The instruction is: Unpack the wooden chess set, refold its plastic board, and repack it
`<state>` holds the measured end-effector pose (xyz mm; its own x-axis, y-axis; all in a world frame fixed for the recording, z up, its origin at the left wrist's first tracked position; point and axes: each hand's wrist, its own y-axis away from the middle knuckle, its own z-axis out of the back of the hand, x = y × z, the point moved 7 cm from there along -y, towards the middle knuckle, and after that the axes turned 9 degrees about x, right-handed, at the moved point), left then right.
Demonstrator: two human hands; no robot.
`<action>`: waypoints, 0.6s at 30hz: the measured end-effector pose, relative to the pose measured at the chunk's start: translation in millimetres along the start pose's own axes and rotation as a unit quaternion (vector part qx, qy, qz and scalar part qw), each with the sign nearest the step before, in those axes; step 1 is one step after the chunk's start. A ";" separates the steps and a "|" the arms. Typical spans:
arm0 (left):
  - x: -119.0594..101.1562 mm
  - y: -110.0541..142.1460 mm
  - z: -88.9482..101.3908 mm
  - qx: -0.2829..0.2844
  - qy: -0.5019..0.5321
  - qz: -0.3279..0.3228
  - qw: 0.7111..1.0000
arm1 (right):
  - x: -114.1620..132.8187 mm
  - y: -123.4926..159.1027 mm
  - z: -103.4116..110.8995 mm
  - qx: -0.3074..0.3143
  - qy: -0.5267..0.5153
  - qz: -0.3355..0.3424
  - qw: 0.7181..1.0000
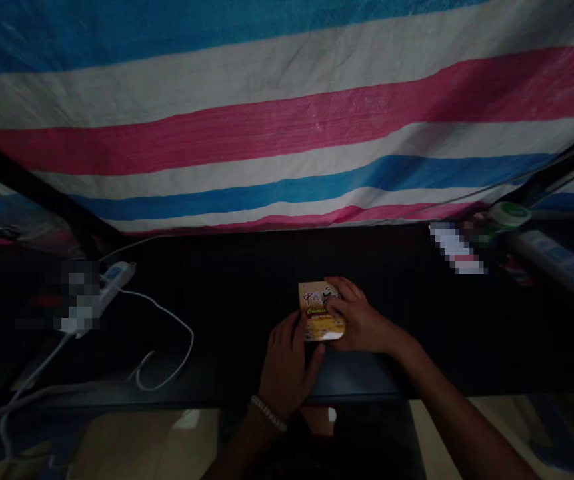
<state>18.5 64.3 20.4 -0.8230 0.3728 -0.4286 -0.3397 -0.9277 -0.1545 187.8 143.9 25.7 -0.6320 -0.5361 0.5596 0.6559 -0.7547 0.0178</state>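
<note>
Left hand (287,373) with beaded bracelet (267,412) and right hand (361,317) hold a printed food packet (311,300) on the black counter (227,313).
Right hand curls over the packet's right side; left fingers (303,333) pinch its near-left edge. Packet lies flat, mid-counter.

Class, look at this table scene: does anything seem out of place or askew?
Yes: the striped tarpaulin behind the dark tabletop hangs slanted, its stripes running askew, and a white cable lies in loose loops beside the power strip.
</note>
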 end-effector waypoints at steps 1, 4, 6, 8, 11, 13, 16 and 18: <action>0.3 -0.1 0.2 0.000 0.002 0.000 1.000 | -0.4 0.3 -0.5 -0.006 0.001 -0.001 1.000; 2.0 -1.0 0.9 0.000 0.011 0.006 1.000 | 0.6 1.2 -1.6 -0.018 0.010 -0.005 1.000; 3.0 -1.6 0.9 -0.001 0.017 0.011 1.000 | 1.6 1.5 -2.0 -0.026 0.014 -0.005 1.000; 4.0 -1.7 0.5 -0.005 0.020 0.015 1.000 | 1.4 1.7 -2.5 -0.037 0.014 -0.006 0.999; 5.7 -0.6 -0.9 -0.015 0.029 0.013 0.999 | -0.2 1.4 -3.1 -0.058 0.003 -0.017 0.998; 8.9 0.9 -2.0 -0.023 0.049 0.017 0.998 | 0.2 1.0 -3.0 -0.068 -0.010 -0.025 0.997; 18.1 3.9 -3.0 -0.035 0.100 0.048 0.993 | 4.7 2.7 0.6 -0.065 -0.028 -0.030 0.997; 23.9 5.6 -3.5 -0.038 0.139 0.070 0.987 | 5.6 8.6 9.3 -0.070 -0.048 -0.030 0.996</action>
<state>-1.4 68.0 6.2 -0.6995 0.2309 -0.6763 -0.1879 -0.9725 -0.1377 193.7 137.9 36.7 -0.6220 -0.4551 0.6372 0.5500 -0.8331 -0.0581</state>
